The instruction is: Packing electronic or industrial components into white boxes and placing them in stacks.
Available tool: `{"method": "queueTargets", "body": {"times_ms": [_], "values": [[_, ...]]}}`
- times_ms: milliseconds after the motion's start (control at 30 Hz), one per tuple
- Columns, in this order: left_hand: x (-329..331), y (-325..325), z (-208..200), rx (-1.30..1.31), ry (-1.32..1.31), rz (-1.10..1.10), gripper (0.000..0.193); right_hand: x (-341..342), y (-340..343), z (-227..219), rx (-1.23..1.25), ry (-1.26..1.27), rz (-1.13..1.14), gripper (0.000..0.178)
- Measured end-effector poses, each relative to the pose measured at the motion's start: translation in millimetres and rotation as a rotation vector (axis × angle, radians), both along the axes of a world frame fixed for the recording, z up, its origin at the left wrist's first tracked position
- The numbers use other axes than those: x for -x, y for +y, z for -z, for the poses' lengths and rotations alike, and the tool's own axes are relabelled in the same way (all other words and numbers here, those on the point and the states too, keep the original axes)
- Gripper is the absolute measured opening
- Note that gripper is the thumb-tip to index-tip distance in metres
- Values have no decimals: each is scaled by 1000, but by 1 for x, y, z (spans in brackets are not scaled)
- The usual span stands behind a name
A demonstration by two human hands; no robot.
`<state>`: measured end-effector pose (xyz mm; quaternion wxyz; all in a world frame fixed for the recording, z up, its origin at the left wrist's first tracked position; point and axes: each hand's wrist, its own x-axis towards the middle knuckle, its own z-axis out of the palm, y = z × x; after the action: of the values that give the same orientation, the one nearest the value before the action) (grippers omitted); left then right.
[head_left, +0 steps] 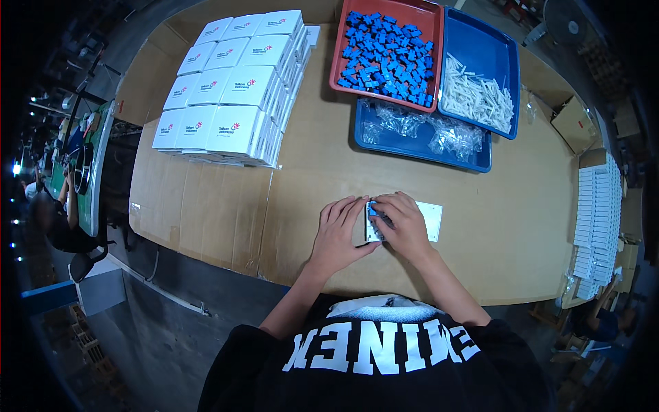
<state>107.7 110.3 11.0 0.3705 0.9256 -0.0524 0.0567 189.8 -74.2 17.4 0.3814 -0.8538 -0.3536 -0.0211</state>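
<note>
While both hands work near the middle of the table's near edge, the head view shows one white casing (371, 235) between them, with at least one blue block (373, 211) on it. Left hand (336, 230): fingers bent along the casing's left side, thumb at its near edge, gripping it. Right hand (406, 225): fingers curled down over casing and block; can't tell if they pinch anything. One white panel (432, 221) lies flat just right of the casing, partly under the right hand; can't tell if joined.

Three trays toward the far edge: one red tray (334, 69) of blue blocks, too many to count; one blue tray (480, 31) of white sticks, same; one lower blue tray (412, 154) with clear plastic bags. Far left corner: white boxes (233, 127), twelve on top, more layers below. Right edge: stacked white pieces (596, 220), uncountable.

Table (206, 206) is faced with brown cardboard, seamed and taped. Room dim: grey floor (171, 302), one fan (566, 26), green bench (96, 189) at left, at least two other people.
</note>
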Motion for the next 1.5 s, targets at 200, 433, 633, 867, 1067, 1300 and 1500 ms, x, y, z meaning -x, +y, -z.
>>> {"method": "queueTargets", "body": {"times_ms": [200, 433, 633, 867, 1067, 1300, 1500], "values": [[0, 1, 4, 8, 1, 1, 96, 0, 1, -1, 22, 17, -12, 22], [-2, 1, 5, 13, -1, 11, 94, 16, 5, -8, 219, -133, 21, 30], [2, 6, 6, -34, -54, 40, 92, 14, -9, -19, 334, -25, -45, 41], [4, -3, -1, -28, -92, -38, 92, -4, -98, -26, 216, 203, 81, 59], [4, -4, -5, -85, -57, 16, 91, 8, -107, -28, 246, 318, 93, 57], [9, 4, 0, 168, -154, 3, 83, 9, -100, -40, 73, 209, 50, 29], [18, -21, 7, 1050, -99, -184, 69, -6, -102, -13, -35, 648, 325, 27]]}}
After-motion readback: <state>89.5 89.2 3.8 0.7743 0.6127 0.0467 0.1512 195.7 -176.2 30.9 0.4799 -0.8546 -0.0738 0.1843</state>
